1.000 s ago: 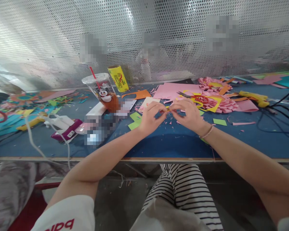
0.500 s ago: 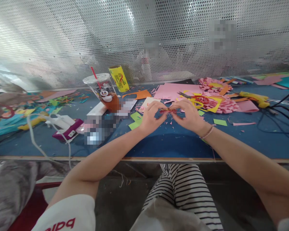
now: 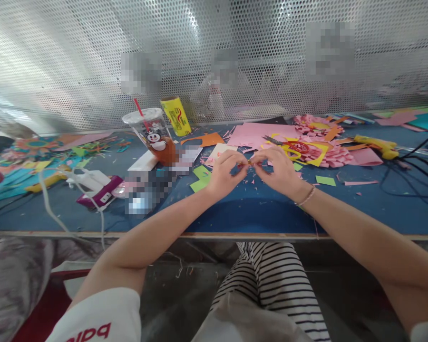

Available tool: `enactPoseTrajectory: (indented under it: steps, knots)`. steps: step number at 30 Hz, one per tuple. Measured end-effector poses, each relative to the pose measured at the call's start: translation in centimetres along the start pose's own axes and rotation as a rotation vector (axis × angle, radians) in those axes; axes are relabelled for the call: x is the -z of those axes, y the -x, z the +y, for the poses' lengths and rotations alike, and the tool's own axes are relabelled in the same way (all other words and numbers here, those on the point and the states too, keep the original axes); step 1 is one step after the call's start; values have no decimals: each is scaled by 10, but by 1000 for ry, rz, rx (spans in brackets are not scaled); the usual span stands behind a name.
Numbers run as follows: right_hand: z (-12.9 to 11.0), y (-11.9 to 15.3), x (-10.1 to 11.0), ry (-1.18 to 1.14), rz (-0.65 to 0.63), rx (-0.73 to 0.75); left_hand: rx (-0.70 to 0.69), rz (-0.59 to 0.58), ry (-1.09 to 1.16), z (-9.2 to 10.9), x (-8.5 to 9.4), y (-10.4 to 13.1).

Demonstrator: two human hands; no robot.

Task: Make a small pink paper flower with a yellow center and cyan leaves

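My left hand (image 3: 228, 172) and my right hand (image 3: 276, 170) meet above the table, fingertips almost touching. Between them they pinch a small, thin reddish piece with a yellowish edge (image 3: 250, 162). Fingers cover most of it, so its exact kind cannot be made out; it could be paper. Scissors with red and yellow handles (image 3: 295, 148) lie just beyond my right hand on yellow and pink paper. Green paper squares (image 3: 201, 178) rest beside my left hand, and tiny pink scraps are scattered under both.
A drink cup with a red straw (image 3: 156, 137) and a yellow tube (image 3: 176, 116) stand at the back left. Pink fringed paper flowers (image 3: 317, 128) and a yellow glue gun (image 3: 376, 146) with cables lie right. A purple-and-white box (image 3: 100, 191) sits left; a perforated metal screen (image 3: 264, 52) rises behind.
My hands stay almost in place; their fingers have closed further over the reddish piece, hiding more of it. At the far left, another person's hand with a red-handled tool has moved left, mostly out of view.
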State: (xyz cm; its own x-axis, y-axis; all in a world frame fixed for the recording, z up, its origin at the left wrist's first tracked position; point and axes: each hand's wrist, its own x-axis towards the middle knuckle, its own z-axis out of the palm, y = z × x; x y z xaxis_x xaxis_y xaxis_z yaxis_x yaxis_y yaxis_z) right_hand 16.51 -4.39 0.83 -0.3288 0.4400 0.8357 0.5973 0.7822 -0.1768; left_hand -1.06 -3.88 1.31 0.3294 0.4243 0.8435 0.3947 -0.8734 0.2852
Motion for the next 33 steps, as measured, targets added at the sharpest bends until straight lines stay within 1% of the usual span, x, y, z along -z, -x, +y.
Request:
enactPoseTrajectory:
  steps: [3,7,12,14,17,19,21,23,25,27,30,32,33]
  knots:
    - [-1,-1,1,12,-19,-30,6,-3,-7,0,0,0]
    - [3,-1,0,23,-33,-19,-1,-19,-33,-4,-2,0]
    - [12,-3,-2,40,-152,58,-92,-58,-150,-20,1,-1]
    - [18,-5,0,64,-197,91,-112,-133,-253,-26,4,-2]
    - [36,-9,10,99,-235,84,-108,-296,-423,-31,6,-4]
    - [54,-11,20,117,-233,36,-95,-395,-480,-31,5,-4]
    - [75,-11,31,119,-189,-49,-63,-476,-471,-29,2,-3]
    - [94,-10,40,123,-139,-145,-26,-532,-426,-26,-1,-1]
    - [108,-7,45,131,-124,-239,6,-566,-384,-23,-3,1]
    - [115,-4,46,129,-147,-324,25,-599,-344,-21,-4,2]
    - [112,0,40,105,-234,-404,42,-642,-264,-22,-3,2]
    - [107,2,31,118,-287,-403,49,-651,-227,-24,-2,2]
    - [103,3,26,136,-313,-379,55,-652,-215,-25,-1,1]
